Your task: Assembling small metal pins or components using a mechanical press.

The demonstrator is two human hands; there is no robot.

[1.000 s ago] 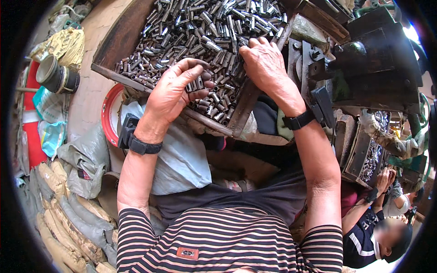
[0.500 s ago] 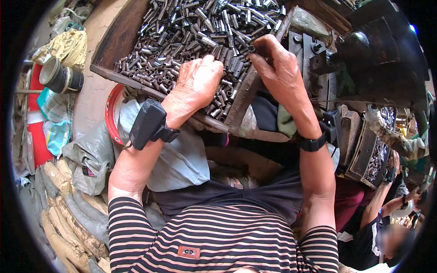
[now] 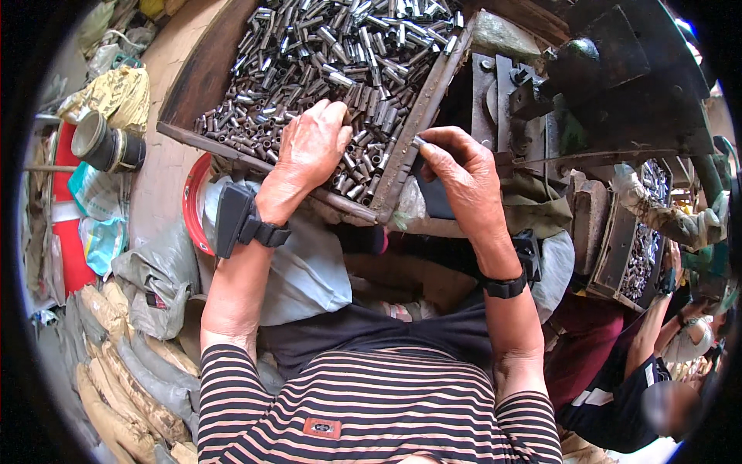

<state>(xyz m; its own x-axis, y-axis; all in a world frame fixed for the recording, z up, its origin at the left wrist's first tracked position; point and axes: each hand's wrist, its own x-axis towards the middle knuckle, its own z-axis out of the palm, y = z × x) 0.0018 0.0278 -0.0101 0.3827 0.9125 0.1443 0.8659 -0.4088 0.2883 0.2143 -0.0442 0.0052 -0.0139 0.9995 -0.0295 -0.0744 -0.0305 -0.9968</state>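
A wooden box (image 3: 421,116) full of short metal tubes (image 3: 328,73), some shiny and some dull brown, sits in front of me. My left hand (image 3: 309,151) rests over its near part, fingers curled down among the tubes. What those fingers hold, if anything, is hidden. Just outside the box's right wall, my right hand (image 3: 464,174) pinches a small metal tube (image 3: 418,143) between thumb and forefinger. Both wrists carry black straps with dark devices.
Dark metal machinery (image 3: 618,85) stands at the right. Beyond it, a co-worker (image 3: 626,402) sits near another box of metal parts (image 3: 643,259). Filled sacks (image 3: 116,379) lie at lower left, below a grey bag (image 3: 154,286). A red-rimmed bucket (image 3: 193,203) stands under the box.
My right hand has moved down from the tubes to outside the box's right wall, now with a tube in its fingers. My left hand has shifted slightly left.
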